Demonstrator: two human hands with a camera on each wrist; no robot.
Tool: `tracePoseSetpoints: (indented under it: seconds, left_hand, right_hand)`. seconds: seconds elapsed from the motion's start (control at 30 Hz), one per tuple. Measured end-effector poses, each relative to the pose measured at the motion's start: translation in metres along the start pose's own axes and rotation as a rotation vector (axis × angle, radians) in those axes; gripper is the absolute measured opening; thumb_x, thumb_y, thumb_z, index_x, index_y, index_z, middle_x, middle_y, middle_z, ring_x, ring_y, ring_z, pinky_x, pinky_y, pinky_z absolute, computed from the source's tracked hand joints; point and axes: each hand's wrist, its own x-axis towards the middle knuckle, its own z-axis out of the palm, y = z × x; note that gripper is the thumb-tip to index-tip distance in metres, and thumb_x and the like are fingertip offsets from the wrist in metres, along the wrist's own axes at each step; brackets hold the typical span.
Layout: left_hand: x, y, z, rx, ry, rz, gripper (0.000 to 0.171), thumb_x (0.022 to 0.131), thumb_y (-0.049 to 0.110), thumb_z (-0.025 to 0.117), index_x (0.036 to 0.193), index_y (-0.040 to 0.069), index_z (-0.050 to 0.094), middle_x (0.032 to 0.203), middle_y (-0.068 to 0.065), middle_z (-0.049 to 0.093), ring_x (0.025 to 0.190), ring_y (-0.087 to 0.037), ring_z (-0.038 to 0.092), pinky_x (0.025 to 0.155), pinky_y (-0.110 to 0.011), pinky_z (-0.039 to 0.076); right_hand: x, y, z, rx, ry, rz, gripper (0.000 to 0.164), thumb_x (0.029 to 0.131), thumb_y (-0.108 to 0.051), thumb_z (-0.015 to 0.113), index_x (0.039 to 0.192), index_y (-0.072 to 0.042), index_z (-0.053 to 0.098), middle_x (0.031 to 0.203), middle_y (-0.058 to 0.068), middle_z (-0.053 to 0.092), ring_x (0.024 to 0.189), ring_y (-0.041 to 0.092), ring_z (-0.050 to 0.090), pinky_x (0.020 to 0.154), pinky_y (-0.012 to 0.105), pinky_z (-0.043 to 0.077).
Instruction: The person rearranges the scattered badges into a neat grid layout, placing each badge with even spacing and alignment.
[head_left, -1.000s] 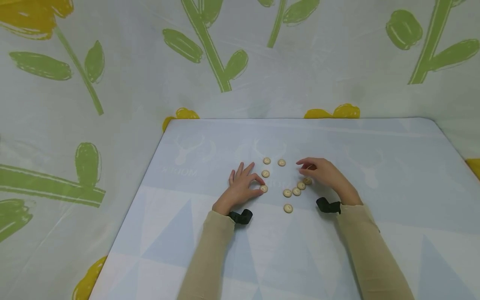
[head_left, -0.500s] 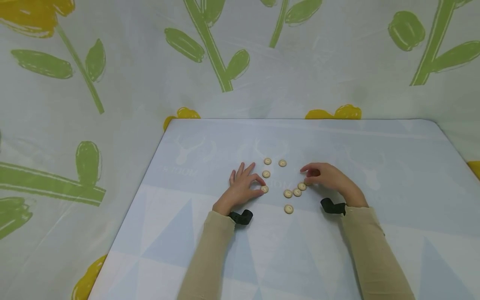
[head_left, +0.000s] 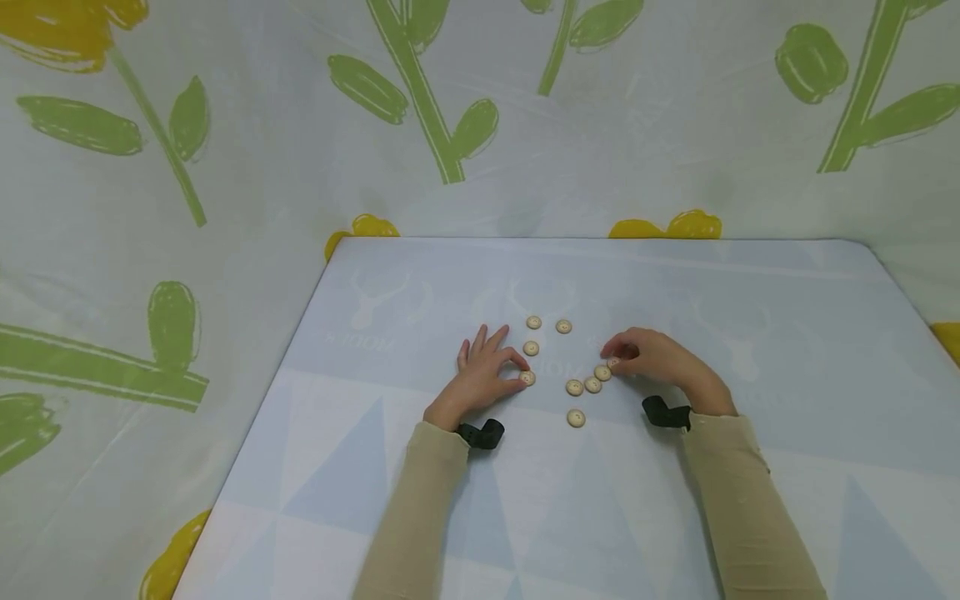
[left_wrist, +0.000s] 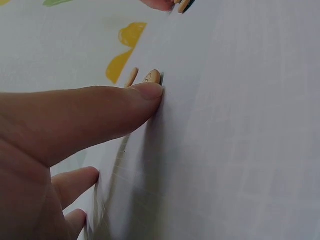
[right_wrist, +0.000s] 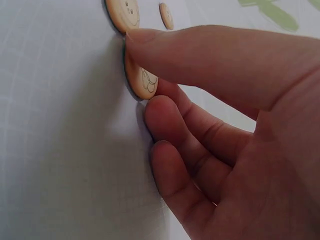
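My left hand (head_left: 482, 377) pinches a round wooden button (head_left: 527, 378) between thumb and forefinger, its other fingers spread on the table. In the left wrist view that button (left_wrist: 153, 76) shows just past the thumb tip. My right hand (head_left: 663, 360) holds another button (head_left: 613, 362) at the upper right end of a short slanting row. The right wrist view shows the thumb over this button (right_wrist: 146, 82), which has a line drawing on its face, with curled fingers at its far edge. The neighbouring button (right_wrist: 125, 14) lies right beside it.
Above the left hand's button lie two more buttons, one (head_left: 531, 348) nearer and one (head_left: 533, 322) farther, with another (head_left: 563, 327) to their right. A single button (head_left: 576, 418) lies below the row. The table (head_left: 795, 367) has a pale patterned cover and meets a floral cloth (head_left: 555, 167).
My right hand has come down and slightly right onto the row's end button, and its thumb and fingers have closed on it. My left hand stays in place on its button.
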Motion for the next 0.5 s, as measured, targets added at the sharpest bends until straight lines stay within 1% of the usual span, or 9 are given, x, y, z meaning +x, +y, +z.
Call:
tracePoseSetpoints:
  seconds: [0.1, 0.3, 0.5]
  left_hand:
    - [0.0002, -0.0003, -0.0003, -0.004, 0.001, -0.004, 0.016, 0.080, 0.035, 0.065, 0.093, 0.028, 0.060, 0.149, -0.002, 0.011, 0.134, -0.027, -0.010, 0.101, -0.050, -0.008]
    - [0.0001, -0.0004, 0.0001, -0.002, 0.002, -0.004, 0.016, 0.080, 0.035, 0.065, 0.093, 0.027, 0.060, 0.149, -0.002, 0.012, 0.134, -0.027, -0.010, 0.101, -0.050, -0.008]
    - [-0.0007, -0.0005, 0.0003, -0.005, 0.005, 0.007, 0.016, 0.080, 0.034, 0.065, 0.093, 0.027, 0.060, 0.148, -0.003, 0.012, 0.134, -0.028, -0.009, 0.100, -0.052, -0.007]
  right_hand:
    - [0.0005, -0.0008, -0.0003, -0.008, -0.001, 0.021, 0.026, 0.081, -0.014, 0.064, 0.106, -0.008, 0.060, 0.100, 0.007, 0.057, 0.089, 0.022, 0.048, 0.077, 0.036, 0.039]
    - [0.0016, -0.0017, -0.0005, -0.028, -0.012, 0.050, 0.023, 0.081, -0.017, 0.065, 0.101, -0.008, 0.061, 0.093, 0.006, 0.056, 0.084, 0.021, 0.047, 0.072, 0.034, 0.039]
    - [0.0010, -0.0003, -0.0008, -0.036, -0.015, 0.049, 0.019, 0.081, -0.020, 0.065, 0.097, -0.010, 0.062, 0.086, 0.003, 0.056, 0.081, 0.020, 0.046, 0.069, 0.032, 0.038]
